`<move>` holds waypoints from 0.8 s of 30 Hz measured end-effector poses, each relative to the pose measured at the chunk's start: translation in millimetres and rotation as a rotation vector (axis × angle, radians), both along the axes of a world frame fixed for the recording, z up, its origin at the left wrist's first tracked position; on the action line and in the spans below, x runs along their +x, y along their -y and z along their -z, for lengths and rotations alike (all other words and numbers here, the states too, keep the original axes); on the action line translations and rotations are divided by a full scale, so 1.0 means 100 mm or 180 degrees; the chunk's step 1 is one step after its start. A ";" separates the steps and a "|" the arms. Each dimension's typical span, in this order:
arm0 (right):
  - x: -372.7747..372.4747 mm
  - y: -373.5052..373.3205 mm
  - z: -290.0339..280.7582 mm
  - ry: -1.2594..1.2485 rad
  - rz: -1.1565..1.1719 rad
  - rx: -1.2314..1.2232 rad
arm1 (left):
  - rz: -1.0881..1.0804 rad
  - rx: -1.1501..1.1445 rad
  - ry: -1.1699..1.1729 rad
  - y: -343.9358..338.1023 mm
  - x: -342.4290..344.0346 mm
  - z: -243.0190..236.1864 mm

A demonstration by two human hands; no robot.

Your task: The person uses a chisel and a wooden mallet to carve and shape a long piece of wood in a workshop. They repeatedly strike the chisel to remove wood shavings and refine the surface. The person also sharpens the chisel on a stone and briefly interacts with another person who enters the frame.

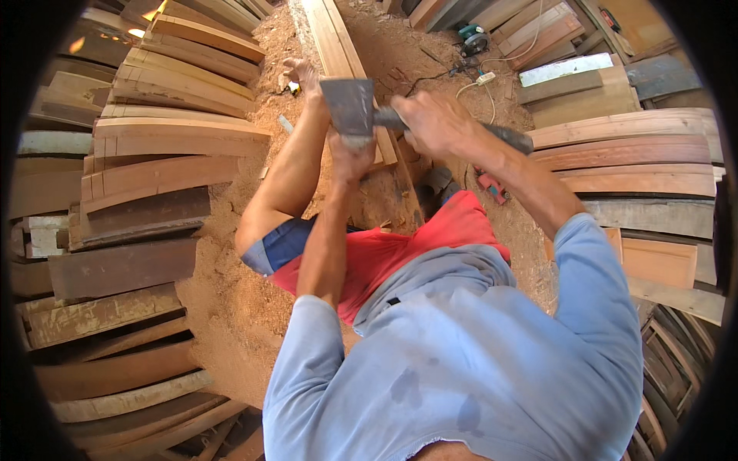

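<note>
My right hand [435, 123] is closed on the dark handle [507, 138] of a tool with a broad grey metal head [346, 104]. The head is raised over my lap, above a long pale board [330, 31] that runs away from me. My left hand [350, 156] is just below the head with fingers curled; what they grip is hidden by the head. My bare foot [304, 77] rests left of the board, beside the wood shavings [261, 38].
Stacked planks line the left [169, 169] and right [619, 154]. A green circular saw [473, 40] with cords and a white socket strip [484, 78] lies at the back right. A red power tool [492, 186] is on the floor right of my legs.
</note>
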State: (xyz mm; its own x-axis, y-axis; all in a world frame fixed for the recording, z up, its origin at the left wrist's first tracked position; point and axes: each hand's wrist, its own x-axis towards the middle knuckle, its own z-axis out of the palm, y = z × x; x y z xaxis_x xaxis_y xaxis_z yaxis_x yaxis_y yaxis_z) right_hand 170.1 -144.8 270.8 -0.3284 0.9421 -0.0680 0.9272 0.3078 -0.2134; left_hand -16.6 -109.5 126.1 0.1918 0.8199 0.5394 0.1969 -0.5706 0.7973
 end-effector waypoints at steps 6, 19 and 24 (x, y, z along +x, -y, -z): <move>0.03 0.37 -0.25 -0.1608 0.0684 0.0272 | 0.0033 -0.0838 0.0579 0.03 -0.03 -0.26; 0.10 0.57 -0.89 -0.2680 0.0832 0.1403 | -0.0200 -0.0547 0.0423 0.03 0.04 -0.20; 0.11 0.37 0.02 -0.1457 0.0361 0.1499 | -0.0036 -0.0672 0.0415 0.14 0.15 -0.08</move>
